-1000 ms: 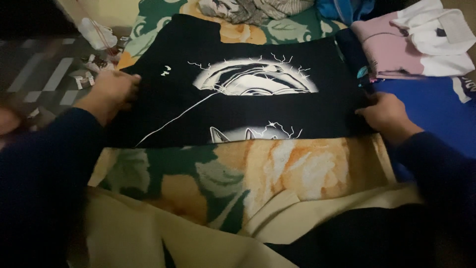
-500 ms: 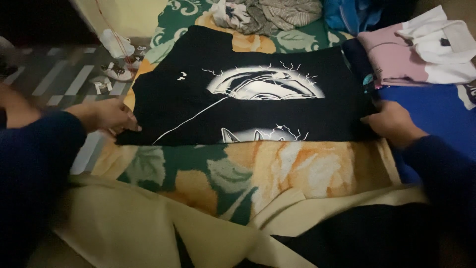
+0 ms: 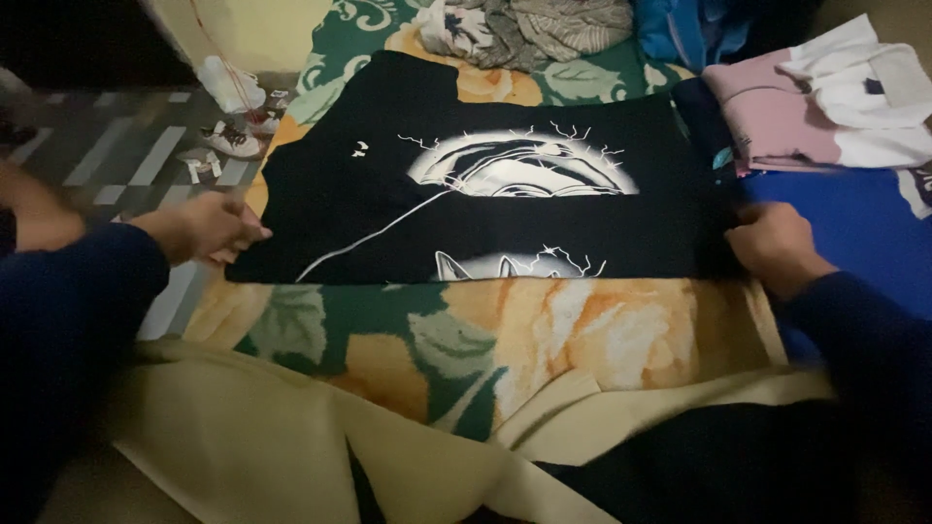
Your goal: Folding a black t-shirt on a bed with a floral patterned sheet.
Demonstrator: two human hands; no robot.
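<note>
A black T-shirt (image 3: 466,223) with a white graphic print lies flat and folded across a green and orange floral blanket (image 3: 505,340). My left hand (image 3: 209,225) pinches the shirt's lower left corner. At the shirt's lower right edge, my right hand (image 3: 772,245) grips the cloth. Both arms wear dark blue sleeves.
Folded pink and white clothes (image 3: 825,107) are stacked at the upper right on a blue cloth (image 3: 854,233). Crumpled grey garments (image 3: 524,24) lie at the top. A cream sheet (image 3: 291,446) covers the near edge. Small objects litter the tiled floor (image 3: 126,155) at left.
My left hand slid down from the shirt's upper left side to its lower left corner. The view shifted slightly; the right hand stays at the right edge.
</note>
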